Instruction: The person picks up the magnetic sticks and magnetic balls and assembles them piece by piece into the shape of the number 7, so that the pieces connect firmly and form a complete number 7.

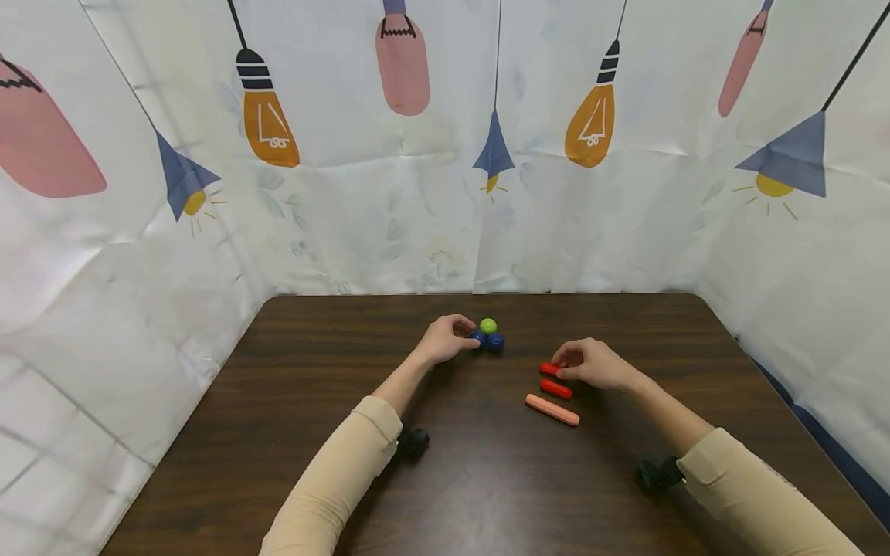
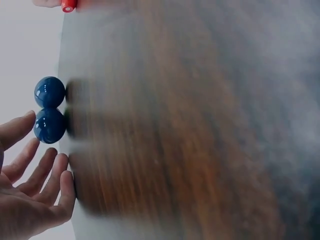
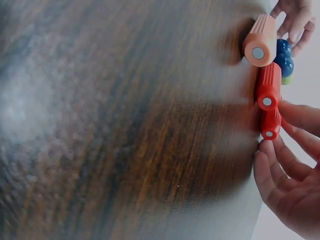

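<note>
My left hand [image 1: 446, 338] pinches the left one of two blue balls [image 2: 50, 126], thumb and index fingertips at its sides and the other fingers spread loosely. The second blue ball [image 1: 496, 342] sits against it. A lime-green ball [image 1: 488, 326] lies just behind the pair. Over on the right, my right hand [image 1: 591, 363] has thumb and fingers around the right end of the farther, short red rod [image 1: 549, 369]. Nearer lies another short red rod [image 1: 556, 389], then a longer orange rod [image 1: 552, 410]. Metal discs show in the rods' ends in the right wrist view.
Everything lies on a dark wood-grain table [image 1: 313, 371]. A white curtain [image 1: 348, 224] printed with lamps and bulbs hangs behind its far edge and along both sides. A dark wrist camera [image 1: 414, 442] sits below the left sleeve, another wrist camera [image 1: 657, 474] by the right.
</note>
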Tool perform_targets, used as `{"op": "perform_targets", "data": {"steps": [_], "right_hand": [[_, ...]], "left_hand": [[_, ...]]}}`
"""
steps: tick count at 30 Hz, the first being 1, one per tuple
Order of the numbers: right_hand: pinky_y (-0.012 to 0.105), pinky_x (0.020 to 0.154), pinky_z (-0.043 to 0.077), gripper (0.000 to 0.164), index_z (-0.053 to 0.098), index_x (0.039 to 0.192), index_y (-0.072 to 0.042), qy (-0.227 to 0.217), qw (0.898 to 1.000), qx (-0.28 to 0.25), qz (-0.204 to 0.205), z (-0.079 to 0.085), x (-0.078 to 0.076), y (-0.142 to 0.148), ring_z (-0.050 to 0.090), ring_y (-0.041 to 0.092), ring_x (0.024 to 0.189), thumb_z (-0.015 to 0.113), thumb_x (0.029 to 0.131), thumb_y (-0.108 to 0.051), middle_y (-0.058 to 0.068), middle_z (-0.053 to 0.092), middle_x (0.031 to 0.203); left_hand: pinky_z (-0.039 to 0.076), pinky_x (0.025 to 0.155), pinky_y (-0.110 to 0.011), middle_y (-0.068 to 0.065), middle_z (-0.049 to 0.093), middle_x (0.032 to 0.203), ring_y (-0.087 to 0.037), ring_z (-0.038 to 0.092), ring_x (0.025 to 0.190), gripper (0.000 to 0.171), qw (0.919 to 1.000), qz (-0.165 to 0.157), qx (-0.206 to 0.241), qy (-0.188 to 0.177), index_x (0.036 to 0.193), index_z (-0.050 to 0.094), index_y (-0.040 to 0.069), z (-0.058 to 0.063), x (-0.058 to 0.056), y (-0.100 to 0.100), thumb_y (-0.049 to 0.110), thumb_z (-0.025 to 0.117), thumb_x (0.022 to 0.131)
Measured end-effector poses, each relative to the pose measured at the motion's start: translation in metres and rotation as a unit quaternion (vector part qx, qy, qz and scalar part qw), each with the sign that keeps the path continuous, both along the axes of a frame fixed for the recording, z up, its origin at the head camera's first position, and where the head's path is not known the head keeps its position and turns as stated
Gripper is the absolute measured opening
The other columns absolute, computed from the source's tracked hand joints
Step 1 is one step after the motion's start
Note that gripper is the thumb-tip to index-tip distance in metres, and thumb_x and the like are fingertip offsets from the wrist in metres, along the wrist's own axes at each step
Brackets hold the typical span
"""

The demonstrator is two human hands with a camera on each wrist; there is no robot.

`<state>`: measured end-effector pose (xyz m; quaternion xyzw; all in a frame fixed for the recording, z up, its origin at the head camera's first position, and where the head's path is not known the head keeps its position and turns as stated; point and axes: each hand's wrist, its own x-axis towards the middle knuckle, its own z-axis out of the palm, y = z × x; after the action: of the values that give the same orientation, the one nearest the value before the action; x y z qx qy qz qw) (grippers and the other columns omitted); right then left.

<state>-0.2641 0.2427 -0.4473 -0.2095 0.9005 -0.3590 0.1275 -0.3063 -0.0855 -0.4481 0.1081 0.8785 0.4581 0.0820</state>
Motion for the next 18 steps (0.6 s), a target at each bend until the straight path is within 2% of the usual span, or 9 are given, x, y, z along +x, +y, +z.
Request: {"op": "perform_targets", "data": {"steps": [11, 18], "right_hand": [[0.039, 0.078, 0.05, 0.019, 0.072, 0.111, -0.005, -0.001, 1.0, 0.003, 0.003, -0.0017, -0.0027, 0.0043, 0.061, 0.019, 0.086, 0.076, 0.093, -0.008, 0.001, 0.067, 0.096], [0.039, 0.078, 0.05, 0.021, 0.071, 0.112, -0.004, -0.006, 1.0, 0.008, 0.003, -0.0001, -0.003, 0.0031, 0.061, 0.02, 0.087, 0.077, 0.092, -0.009, 0.001, 0.067, 0.096]], "left_hand": [[0.049, 0.097, -0.045, -0.008, 0.067, 0.123, -0.03, 0.06, 0.116, 0.034, 0.9998, -0.005, -0.017, 0.004, 0.121, 0.07, 0.008, -0.0015, -0.0048, 0.0041, 0.024, 0.08, 0.093], [0.05, 0.095, -0.044, -0.007, 0.067, 0.121, -0.029, 0.06, 0.115, 0.035, 0.9997, -0.009, -0.024, -0.003, 0.123, 0.069, 0.008, -0.0025, -0.0048, 0.0051, 0.025, 0.079, 0.094]]}}
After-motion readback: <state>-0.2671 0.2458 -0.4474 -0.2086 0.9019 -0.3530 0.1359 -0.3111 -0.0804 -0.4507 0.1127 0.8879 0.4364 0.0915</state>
